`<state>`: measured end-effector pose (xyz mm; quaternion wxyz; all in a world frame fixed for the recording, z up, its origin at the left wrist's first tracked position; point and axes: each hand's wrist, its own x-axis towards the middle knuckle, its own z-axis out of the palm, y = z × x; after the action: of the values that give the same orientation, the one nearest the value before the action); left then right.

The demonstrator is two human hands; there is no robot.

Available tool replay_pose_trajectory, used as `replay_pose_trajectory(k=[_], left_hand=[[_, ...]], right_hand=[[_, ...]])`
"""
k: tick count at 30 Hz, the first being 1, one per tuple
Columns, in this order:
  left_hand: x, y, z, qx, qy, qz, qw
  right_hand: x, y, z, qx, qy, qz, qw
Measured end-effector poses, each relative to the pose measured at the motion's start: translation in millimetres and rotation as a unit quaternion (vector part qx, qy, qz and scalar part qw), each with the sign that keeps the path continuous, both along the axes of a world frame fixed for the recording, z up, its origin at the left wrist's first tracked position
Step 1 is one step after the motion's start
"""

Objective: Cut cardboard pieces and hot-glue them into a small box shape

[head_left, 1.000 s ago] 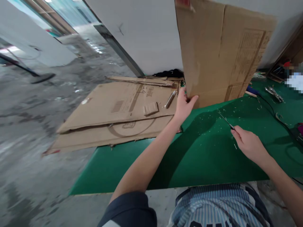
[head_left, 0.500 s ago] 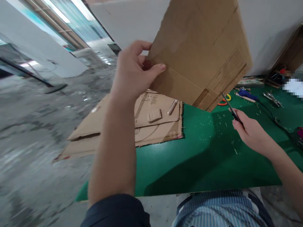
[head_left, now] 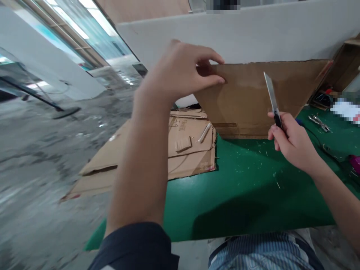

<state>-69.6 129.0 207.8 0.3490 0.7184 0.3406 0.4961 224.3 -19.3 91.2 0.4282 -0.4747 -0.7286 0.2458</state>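
My left hand (head_left: 187,69) pinches the upper left corner of a brown cardboard sheet (head_left: 247,99) between thumb and fingers. The sheet stands tilted on edge, its lower edge at the green tabletop (head_left: 233,202). My right hand (head_left: 292,140) is closed round a utility knife (head_left: 272,95), its long blade out and pointing up. The blade is in front of the sheet; whether it touches the cardboard I cannot tell.
Flattened cardboard (head_left: 191,161) lies at the table's left, bearing a small cardboard scrap (head_left: 183,144) and a white stick-like piece (head_left: 204,132). Metal pliers (head_left: 319,123) and a purple object (head_left: 354,163) lie at right. A white wall (head_left: 253,39) stands behind.
The cardboard has swung down from its raised, slanted position to stand lower on the table. My left hand has moved right with it; the knife now points more upright.
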Motion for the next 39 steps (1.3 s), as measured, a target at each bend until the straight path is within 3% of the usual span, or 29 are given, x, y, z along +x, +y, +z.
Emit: replay_pose_trajectory(k=[4, 6, 8, 11, 14, 18, 21, 25, 28, 30, 33, 39], left_hand=[[12, -7, -25.4, 0.084, -0.006, 0.081, 0.993], [13, -2, -48.2, 0.137, -0.083, 0.123, 0.979], [12, 10, -76.5, 0.141, -0.139, 0.132, 0.971], [17, 27, -118.3, 0.059, -0.163, 0.092, 0.981], [28, 30, -143.3, 0.039, -0.185, 0.117, 0.975], [41, 18, -148.0, 0.081, -0.183, 0.162, 0.966], [47, 9, -145.5, 0.087, -0.163, 0.185, 0.965], [55, 0, -144.2, 0.096, -0.162, 0.219, 0.957], [61, -6, -144.0, 0.104, -0.159, 0.223, 0.956], [63, -8, -144.4, 0.103, -0.154, 0.215, 0.959], [63, -8, -145.1, 0.101, -0.155, 0.202, 0.962], [60, -9, -139.5, 0.125, -0.174, 0.163, 0.963]], right_hand=[[-4, 15, 5.5, 0.009, 0.027, 0.012, 1.000], [-5, 25, 3.8, 0.015, 0.004, 0.011, 1.000], [-3, 37, -5.3, 0.044, -0.037, -0.007, 0.998], [4, 59, -38.8, 0.117, -0.096, -0.073, 0.986], [13, 75, -87.4, 0.105, -0.154, -0.097, 0.978], [19, 88, -134.5, 0.091, -0.252, -0.117, 0.956], [21, 98, -147.1, 0.078, -0.258, -0.131, 0.954], [27, 108, -152.1, 0.078, -0.194, -0.110, 0.972], [32, 106, -144.2, 0.110, -0.133, -0.121, 0.978], [32, 100, -127.4, 0.122, -0.097, -0.132, 0.979], [25, 83, -85.6, 0.103, -0.066, -0.115, 0.986], [-8, 52, 0.6, 0.078, -0.088, -0.018, 0.993]])
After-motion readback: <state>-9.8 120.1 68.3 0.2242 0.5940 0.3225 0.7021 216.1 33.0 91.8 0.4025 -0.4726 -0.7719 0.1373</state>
